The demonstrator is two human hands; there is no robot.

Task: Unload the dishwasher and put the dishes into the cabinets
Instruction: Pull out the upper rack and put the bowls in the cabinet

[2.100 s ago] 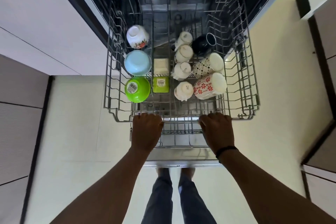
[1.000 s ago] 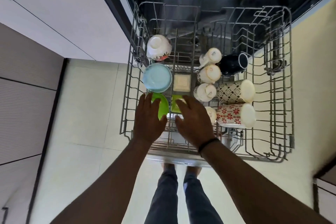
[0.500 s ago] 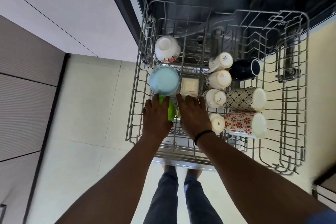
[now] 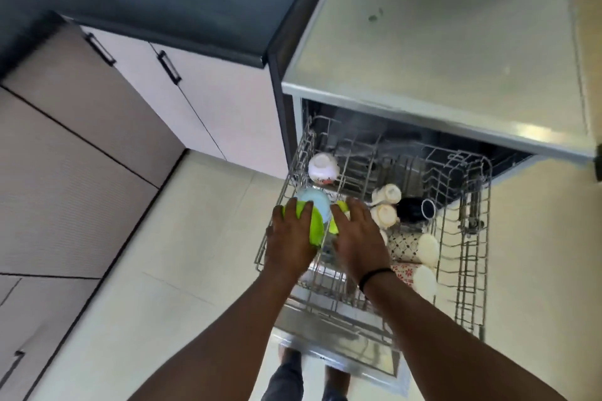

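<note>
The wire dishwasher rack (image 4: 469, 270) is pulled out over the open door. My left hand (image 4: 290, 238) grips a green bowl (image 4: 315, 226), lifted at the rack's left side. My right hand (image 4: 356, 238) holds a small green square dish (image 4: 335, 216), mostly hidden under its fingers. Behind them in the rack sit a light blue bowl (image 4: 314, 202) and a white floral bowl (image 4: 323, 169). On the right lie small cream cups (image 4: 386, 205), a dark mug (image 4: 417, 209) and two patterned mugs (image 4: 412, 246).
The dark countertop (image 4: 195, 3) and cabinet doors with black handles (image 4: 169, 67) stand to the left. A steel dishwasher top (image 4: 439, 42) overhangs the rack. Tall cabinet fronts (image 4: 65, 172) line the left wall. Pale floor tiles (image 4: 163, 270) lie between; my feet show below the door.
Both hands moved off the rack's front rail onto the green bowl and green square dish and have lifted them. My view has tilted up and left, showing the counter.
</note>
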